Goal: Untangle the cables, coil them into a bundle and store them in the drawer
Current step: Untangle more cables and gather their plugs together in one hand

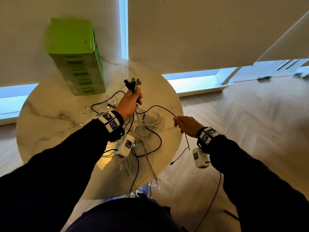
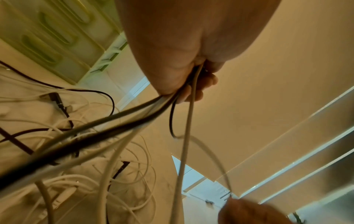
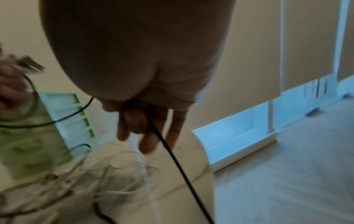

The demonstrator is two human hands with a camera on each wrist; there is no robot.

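**Two hands separating one dark cable from a gathered bunch**

We see the left hand [image 1: 129, 102] raised above the round marble table [image 1: 50, 114], its fingers [image 2: 201, 84] curled tight around a bunch of cables [image 2: 114, 119], black and white together. Their plug ends [image 1: 133, 82] fan out above the fist; the strands hang down into the loose tangle [image 1: 147, 131] lying on the tabletop, and some trail over the near edge. The right hand [image 1: 186, 125], off the table's right side, pinches a single dark cable [image 3: 172, 153] between thumb and fingertips [image 3: 134, 121]; this cable arcs back toward the left hand, and its free length drops toward the wooden floor [image 1: 250, 123]. A green drawer unit [image 1: 78, 56] stands at the table's far left, well apart from both hands, with its drawers closed.
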